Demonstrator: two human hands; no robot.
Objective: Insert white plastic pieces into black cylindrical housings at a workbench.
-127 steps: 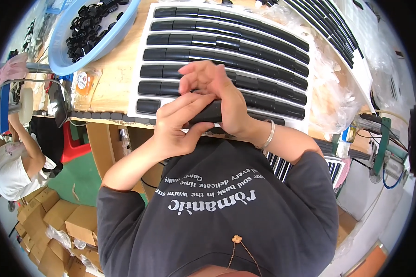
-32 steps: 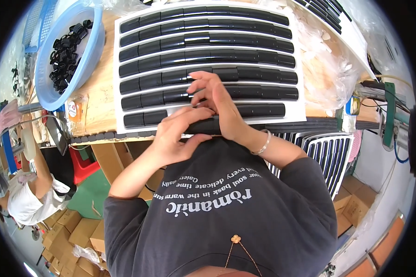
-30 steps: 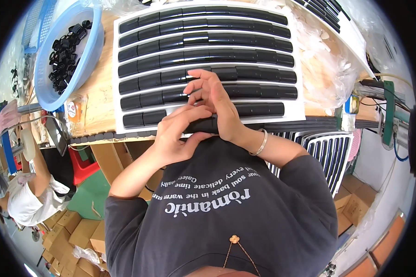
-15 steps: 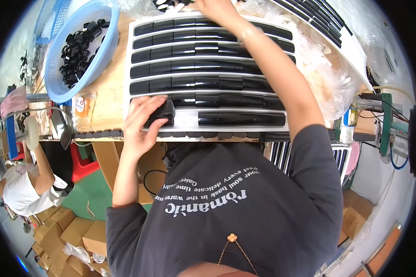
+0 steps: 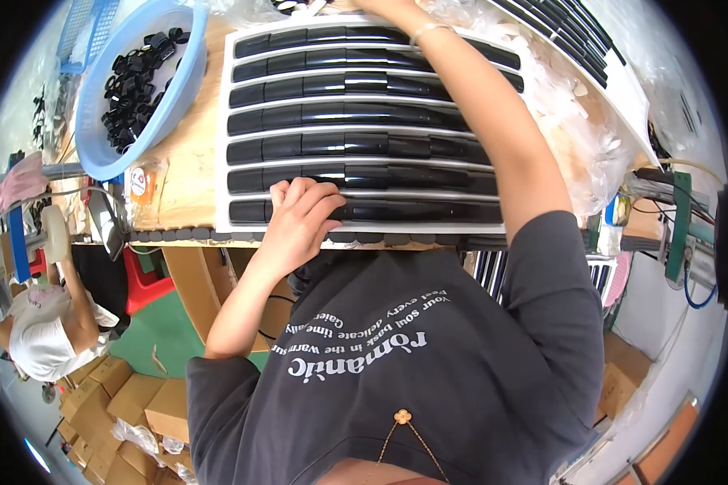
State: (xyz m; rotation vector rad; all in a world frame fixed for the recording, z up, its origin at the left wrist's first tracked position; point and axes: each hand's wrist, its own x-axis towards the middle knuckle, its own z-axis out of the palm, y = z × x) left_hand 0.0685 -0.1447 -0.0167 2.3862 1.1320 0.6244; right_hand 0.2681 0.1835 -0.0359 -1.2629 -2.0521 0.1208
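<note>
A white tray (image 5: 223,162) on the wooden bench holds rows of glossy black plastic pieces (image 5: 364,85) laid end to end. My left hand (image 5: 303,212) is over the nearest row, its fingers curled down around a black piece there, which they partly cover. My right arm stretches across the tray's right side. At the top edge, beyond the farthest row, my right hand (image 5: 386,8) is mostly cut off, so its fingers do not show. Close by it lies a small pile of black and white parts (image 5: 299,7).
At the left stands a blue basin (image 5: 86,133) of loose black pieces. Clear plastic wrap (image 5: 578,153) and a second loaded white sheet (image 5: 626,97) lie at the right. A person in a white top (image 5: 48,335) sits at far left, near cardboard boxes (image 5: 125,404).
My left hand has shifted right along the nearest row, and the gap that was there now holds black pieces. My right hand has moved slightly farther out past the top edge.
</note>
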